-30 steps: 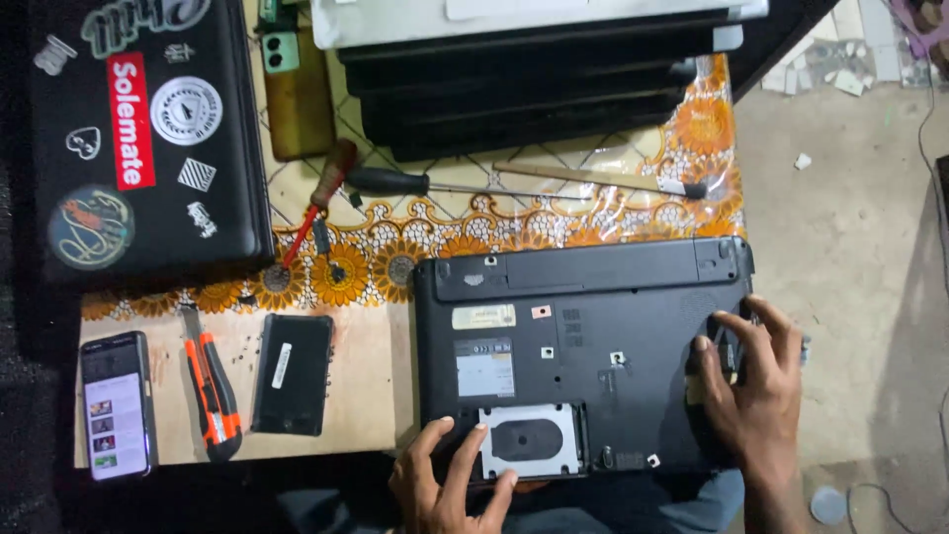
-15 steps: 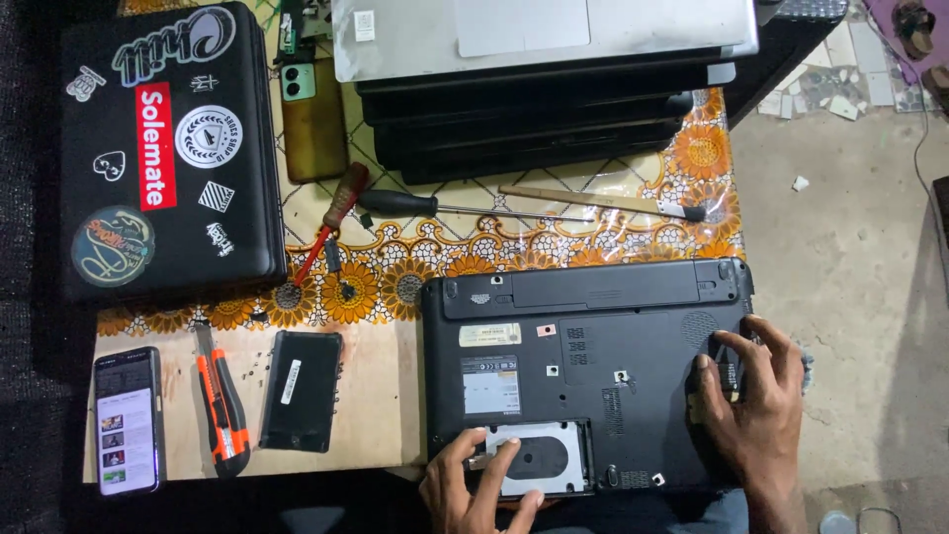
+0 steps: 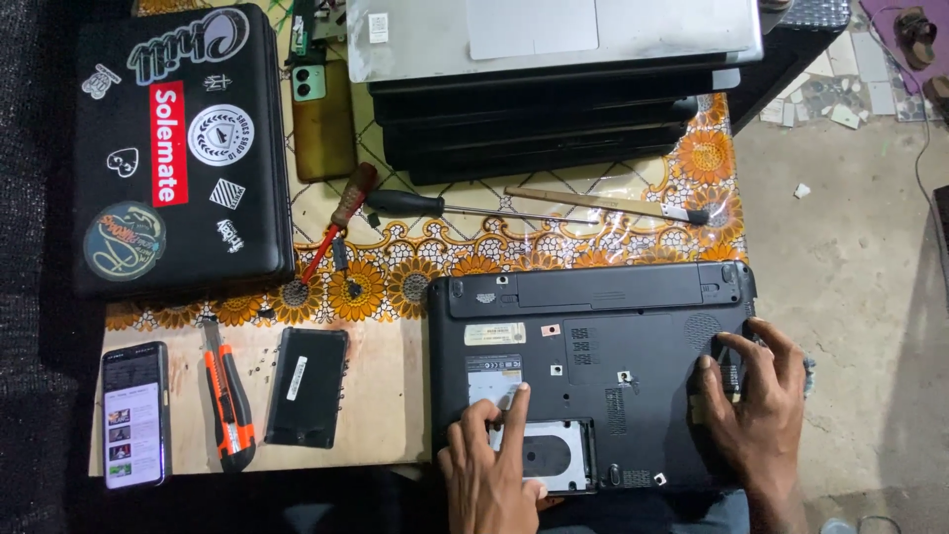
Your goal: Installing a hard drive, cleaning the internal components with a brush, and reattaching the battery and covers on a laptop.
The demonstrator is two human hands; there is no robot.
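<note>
Laptop [image 3: 593, 366] upside-down under both hands [image 3: 494, 465], L near drive bay.

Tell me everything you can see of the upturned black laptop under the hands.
The black laptop lies bottom-up and flat at the table's near right corner, partly on the flowered cloth. Its matt plastic base carries a long battery along the far edge, pale labels, vent slots and small screw marks. Near the front edge a drive bay stands open, showing a silvery hard drive. The left hand rests at that bay, forefinger stretched toward the labels; the right hand presses on the right edge.
</note>
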